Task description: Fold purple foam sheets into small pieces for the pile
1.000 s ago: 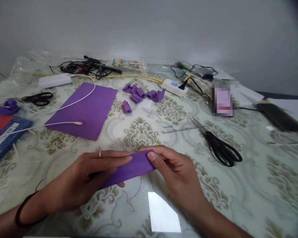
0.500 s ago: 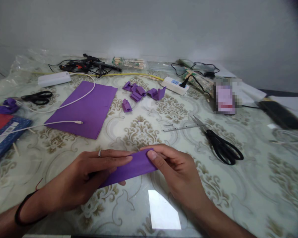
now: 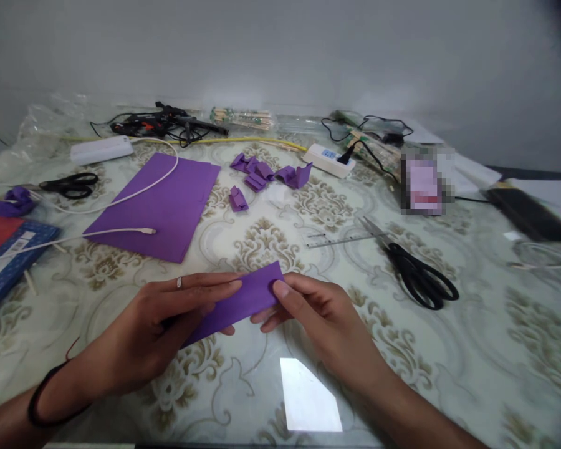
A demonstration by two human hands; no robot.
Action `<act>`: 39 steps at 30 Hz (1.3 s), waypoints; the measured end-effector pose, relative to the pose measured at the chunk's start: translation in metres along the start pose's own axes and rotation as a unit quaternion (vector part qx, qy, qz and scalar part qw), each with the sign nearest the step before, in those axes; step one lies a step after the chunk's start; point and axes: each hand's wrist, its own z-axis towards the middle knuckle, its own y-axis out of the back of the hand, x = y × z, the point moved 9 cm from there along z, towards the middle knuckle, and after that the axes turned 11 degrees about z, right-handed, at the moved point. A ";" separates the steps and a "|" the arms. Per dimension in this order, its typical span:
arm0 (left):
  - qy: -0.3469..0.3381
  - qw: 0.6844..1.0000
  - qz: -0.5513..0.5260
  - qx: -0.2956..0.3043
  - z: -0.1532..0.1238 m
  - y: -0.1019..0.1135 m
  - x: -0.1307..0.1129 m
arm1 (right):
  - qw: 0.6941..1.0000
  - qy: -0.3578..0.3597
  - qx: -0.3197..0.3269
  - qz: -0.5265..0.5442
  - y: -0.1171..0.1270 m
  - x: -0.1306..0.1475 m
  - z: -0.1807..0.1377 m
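Observation:
A narrow strip of purple paper (image 3: 250, 293) slants between my two hands above the table's front part. My left hand (image 3: 154, 324), with a ring and a dark wristband, grips its left end, fingers on top and a fingertip showing beneath. At the strip's right end, my right hand (image 3: 322, 318) pinches the lower corner between thumb and fingers. The strip's far left end is hidden under my left palm. Farther back lie purple paper sheets (image 3: 154, 206) and several small folded purple paper pieces (image 3: 257, 174).
Black-handled scissors (image 3: 414, 274) lie right, their tips over a clear ruler (image 3: 336, 240). Other scissors (image 3: 72, 184), a white cable (image 3: 121, 232) and a blue book (image 3: 9, 262) are left. Behind are a power strip (image 3: 330, 161), glue guns (image 3: 163, 121) and bagged sticks (image 3: 243, 117).
My right hand has shifted slightly left and down along the strip's end, so its upper right corner now shows. Its lower fingers have come out beneath. The left hand moved slightly left.

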 end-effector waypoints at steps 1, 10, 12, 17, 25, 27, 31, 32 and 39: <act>0.008 1.000 0.008 -0.004 0.000 0.001 0.001 | 1.000 -0.005 0.002 0.003 0.000 -0.001 0.000; 0.035 0.999 -0.008 -0.008 0.000 -0.001 0.005 | 1.000 0.013 -0.014 -0.006 -0.001 0.000 -0.001; 0.035 0.999 -0.017 -0.011 0.000 -0.001 0.004 | 1.000 0.013 -0.014 -0.007 -0.001 0.001 -0.001; 0.029 0.999 -0.016 -0.021 0.001 0.002 0.000 | 1.000 -0.010 -0.002 0.010 -0.002 -0.003 0.001; 0.046 0.998 -0.026 -0.017 -0.001 0.001 0.003 | 0.999 -0.008 0.002 0.031 -0.004 -0.005 0.002; 0.042 0.999 -0.016 -0.018 -0.001 0.001 0.003 | 0.999 -0.019 0.004 0.033 -0.004 -0.007 0.002; 0.039 0.999 -0.012 -0.013 0.000 -0.001 0.003 | 0.998 -0.041 0.001 0.037 -0.003 -0.012 0.002; 0.041 0.999 -0.010 -0.013 0.000 -0.002 0.003 | 0.998 -0.042 -0.001 0.036 -0.003 -0.012 0.002; 0.042 0.999 -0.016 -0.007 0.001 -0.003 0.005 | 0.996 -0.048 0.001 0.076 -0.002 -0.017 0.005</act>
